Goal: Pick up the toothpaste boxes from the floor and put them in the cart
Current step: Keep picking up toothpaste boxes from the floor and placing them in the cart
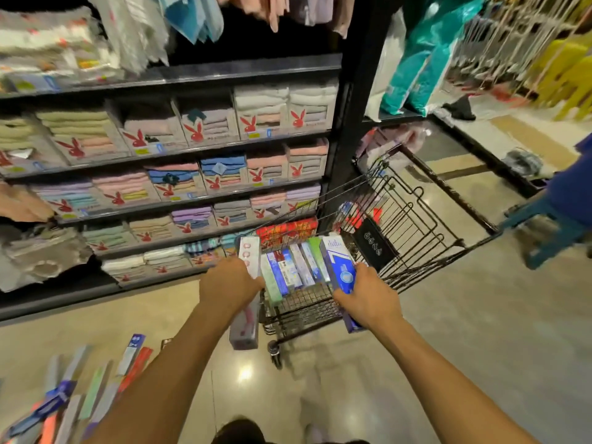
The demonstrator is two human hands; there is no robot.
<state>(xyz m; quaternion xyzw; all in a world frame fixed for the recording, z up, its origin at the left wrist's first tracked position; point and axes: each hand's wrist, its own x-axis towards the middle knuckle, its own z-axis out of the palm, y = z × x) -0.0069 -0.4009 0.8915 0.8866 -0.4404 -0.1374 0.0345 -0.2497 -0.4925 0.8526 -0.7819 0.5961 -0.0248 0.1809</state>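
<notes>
Because both hands are squeezing inward, a row of slim cardboard toothpaste boxes (293,270) is hanging clamped just above the near end of the black wire shopping cart (448,200). The left grip (229,283) is curling round a long pale pink box (246,331) and the right grip (365,299) round a blue-and-white box (339,262). Loose boxes (96,392) are lying on the floor left of the cart.

Toothpaste boxes (296,270) stand side by side at the near end of the black wire cart (455,195); loose boxes (64,405) (blurred) lie left of it
</notes>
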